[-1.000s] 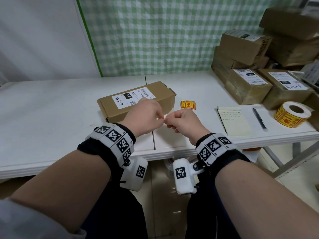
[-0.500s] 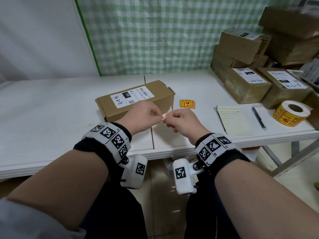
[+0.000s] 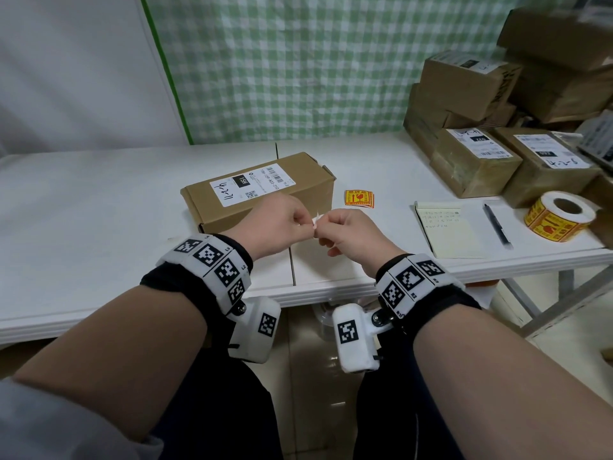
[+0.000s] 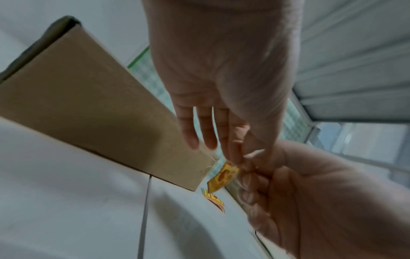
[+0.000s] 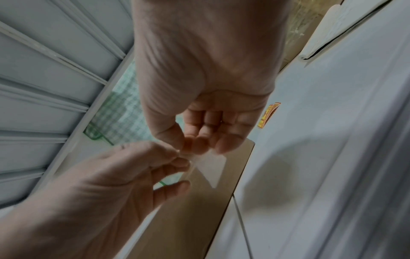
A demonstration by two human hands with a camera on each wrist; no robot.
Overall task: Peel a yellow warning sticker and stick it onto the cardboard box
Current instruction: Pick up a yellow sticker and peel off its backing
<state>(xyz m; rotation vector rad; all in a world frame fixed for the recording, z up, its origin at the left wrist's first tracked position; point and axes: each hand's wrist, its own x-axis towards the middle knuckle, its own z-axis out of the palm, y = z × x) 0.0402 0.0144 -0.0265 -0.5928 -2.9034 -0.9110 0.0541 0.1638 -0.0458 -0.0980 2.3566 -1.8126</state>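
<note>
Small yellow paper warning sticker [image 4: 223, 177]: thin, limp, tacky; pinched between left hand [image 3: 272, 224] and right hand [image 3: 348, 234]; take by 1 corner.

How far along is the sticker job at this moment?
Done: one yellow sticker is picked up, off the table. In hand: the left hand and right hand pinch it between them just in front of the cardboard box, apparently working it from its white backing. Left: finishing the peel and sticking it on; the parts of the box in view show only a shipping label.
</note>
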